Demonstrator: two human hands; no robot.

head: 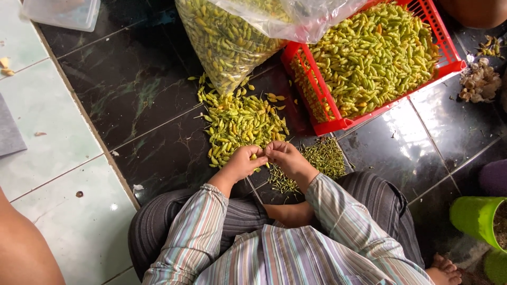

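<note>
While the person sat cross-legged on the floor, both hands met over the dark tiles:

Left hand: the left hand (244,162) was curled nearly closed, its fingertips pinching a small yellow-green chili (260,157) together with the other hand.
Right hand: the right hand (283,157) was likewise curled, thumb and fingers closed on the same chili, touching the left hand's fingertips.
Chili: it sat between the two sets of fingertips, mostly hidden; which end each hand gripped could not be told.
Loose pile: a heap of chilies (240,122) lay on the floor just beyond the left hand.
Stems: a scatter of thin green stems (319,158) lay just beside the right hand, on its outer side.
Crate: a red plastic crate (338,124), filled with chilies, stood beyond the right hand, well apart from it.
Bag: a clear plastic bag (227,37) full of chilies rested beyond the loose pile, leaning on the crate.
Floor: black marbled tiles (142,89) under the hands; pale tiles further off on the left hand's side.
Sleeves: striped shirt sleeves (195,232) covered both forearms.
</note>
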